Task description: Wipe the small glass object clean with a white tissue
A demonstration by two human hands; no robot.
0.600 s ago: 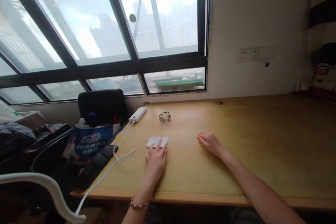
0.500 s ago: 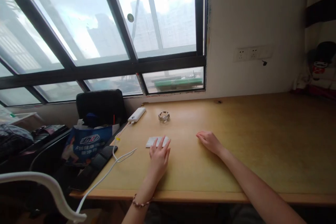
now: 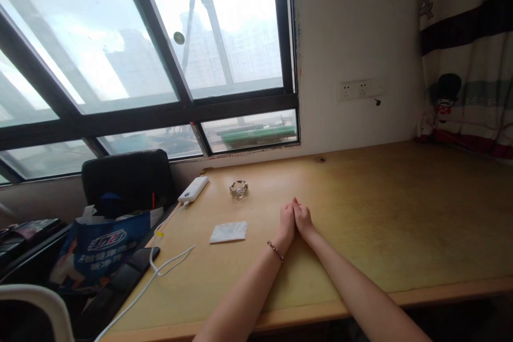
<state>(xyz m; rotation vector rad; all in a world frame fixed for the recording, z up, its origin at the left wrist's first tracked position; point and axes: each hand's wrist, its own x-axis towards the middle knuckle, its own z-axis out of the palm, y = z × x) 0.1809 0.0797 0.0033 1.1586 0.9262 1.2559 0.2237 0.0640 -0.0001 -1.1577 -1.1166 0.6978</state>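
The left hand (image 3: 287,221) and right hand (image 3: 303,219) lie pressed palm to palm on the wooden bench (image 3: 401,214), fingers straight, grasping nothing. A beaded bracelet (image 3: 275,251) circles the left wrist. The folded white tissue (image 3: 228,232) lies flat near the left hand, apart from it. Beyond sit a glass ashtray (image 3: 239,189) and a white power bank (image 3: 193,189), its cable (image 3: 160,267) trailing off the bench edge.

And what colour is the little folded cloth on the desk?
White. The folded cloth lies flat on the yellow-brown wooden desk, clearest in the head view.
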